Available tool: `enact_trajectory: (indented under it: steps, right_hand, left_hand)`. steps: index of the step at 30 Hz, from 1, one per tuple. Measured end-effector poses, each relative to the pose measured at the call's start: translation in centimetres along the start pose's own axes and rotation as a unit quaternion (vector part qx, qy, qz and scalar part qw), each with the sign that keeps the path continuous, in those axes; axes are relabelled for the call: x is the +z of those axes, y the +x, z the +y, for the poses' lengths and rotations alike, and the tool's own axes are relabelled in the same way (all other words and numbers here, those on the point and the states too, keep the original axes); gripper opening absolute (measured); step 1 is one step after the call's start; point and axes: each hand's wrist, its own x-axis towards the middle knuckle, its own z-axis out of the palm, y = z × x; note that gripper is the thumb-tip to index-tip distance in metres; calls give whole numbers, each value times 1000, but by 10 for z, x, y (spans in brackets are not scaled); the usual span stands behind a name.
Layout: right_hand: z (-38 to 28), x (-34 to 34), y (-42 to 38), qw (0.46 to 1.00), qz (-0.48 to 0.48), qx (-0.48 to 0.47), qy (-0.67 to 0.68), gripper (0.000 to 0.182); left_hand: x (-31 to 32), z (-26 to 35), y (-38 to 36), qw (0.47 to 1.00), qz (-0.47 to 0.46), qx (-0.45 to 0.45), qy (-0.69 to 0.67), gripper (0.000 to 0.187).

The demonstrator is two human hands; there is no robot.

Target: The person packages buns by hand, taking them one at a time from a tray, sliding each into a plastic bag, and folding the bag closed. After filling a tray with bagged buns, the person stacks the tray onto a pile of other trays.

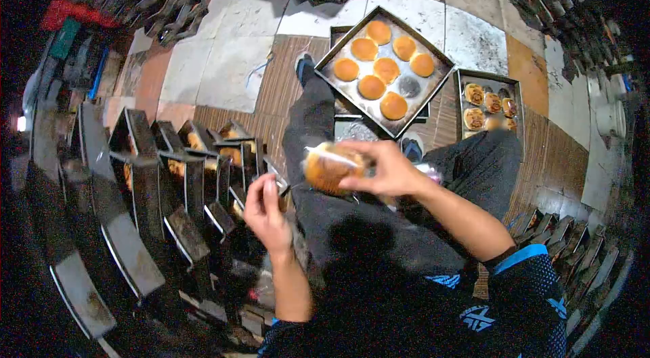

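My right hand [382,168] grips a round browned bun [328,167] with a shiny clear wrapper over it, held above my lap. To the left of the bun, my left hand [269,212] is raised, its thumb and fingers close together at the tips; whether anything thin is between them is too blurred to tell. Beyond the bun, a square tray [409,86] turned cornerwise holds several golden buns [386,71]. One round spot on that tray is dark and has no bun.
A smaller tray [517,95] with topped buns [474,94] lies at the right. Stacked dark trays [186,233] with buns inside stand close on the left. More stacks line the far side and lower right. Tiled floor [237,63] lies between them.
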Motion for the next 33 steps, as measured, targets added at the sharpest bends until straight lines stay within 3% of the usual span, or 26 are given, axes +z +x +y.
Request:
enact_trajectory:
  steps: [1,2,5,7,8,9,10,12,13,14,15,16,17,18,19,20,21,22,23,25,26,27,29,30,31,33]
  right_hand:
    - [29,-7,2,997,59,21,44,57]
    - [56,-18,5,980,112,117,111,54]
    - [127,-59,18,845,258,382,269,47]
    - [199,-90,23,845,316,354,248,50]
    - [256,-108,16,876,344,329,77,48]
    - [294,-124,7,881,362,289,-94,48]
    - [293,-133,-2,883,358,288,-98,48]
    - [284,-137,-23,785,306,311,-440,45]
    - [281,-136,-30,861,264,342,-267,41]
    - [278,-136,-41,905,211,359,-87,38]
    - [212,-121,-41,928,129,349,-30,29]
    - [170,-110,-47,947,31,313,-63,22]
    - [137,-99,-60,963,-31,264,-44,20]
    - [92,-90,-72,978,-67,197,-9,22]
    - [69,-83,-84,983,-115,124,-68,28]
    - [64,-68,-97,986,-33,85,-137,36]
    - [65,-54,-109,976,49,47,-205,45]
    - [85,-39,-120,957,144,83,-239,58]
    - [96,-37,-122,939,144,110,-292,68]
    - [136,-44,-111,954,19,267,-133,90]
    - [129,-51,-104,955,-5,295,3,94]
    - [138,-58,-99,964,-26,258,-59,96]
    - [150,-65,-94,954,-79,287,-46,95]
    - [147,-67,-90,943,-100,315,-39,85]
    - [143,-69,-90,945,-94,312,-38,85]
    - [129,-69,-91,944,-188,269,26,67]
  left_hand:
    - [-6,-10,2,1000,9,17,-1,15]
    - [-10,-35,5,999,29,44,7,14]
    - [12,-38,-1,999,10,33,34,14]
    - [38,-35,-9,998,-57,25,20,23]
    - [55,-27,-9,980,-110,129,100,25]
    - [79,-21,-21,984,-125,123,37,20]
    - [89,-21,-19,953,-241,155,96,19]
    - [127,-30,-34,923,-292,186,169,22]
    - [131,-50,-39,922,-292,188,168,22]
    - [136,-75,-48,888,-353,173,238,23]
    - [141,-87,-56,845,-410,158,305,24]
    - [137,-86,-52,824,-474,134,278,35]
    - [134,-80,-51,822,-477,138,280,35]
    - [129,-69,-51,842,-471,131,228,42]
    - [126,-61,-51,859,-464,126,175,49]
    - [129,-79,-53,830,-429,227,275,60]
    - [135,-91,-54,826,-432,233,278,60]
    - [144,-99,-54,804,-443,170,357,60]
    - [153,-107,-52,776,-447,107,433,61]
    - [157,-121,-38,778,-529,80,329,61]
    - [156,-125,-34,796,-518,100,297,69]
    - [157,-122,-27,790,-521,109,304,69]
    - [161,-119,-15,747,-595,9,296,83]
    - [167,-111,-12,753,-594,12,284,91]
    - [167,-104,-10,744,-596,21,302,87]
    - [165,-108,-11,729,-620,50,285,75]
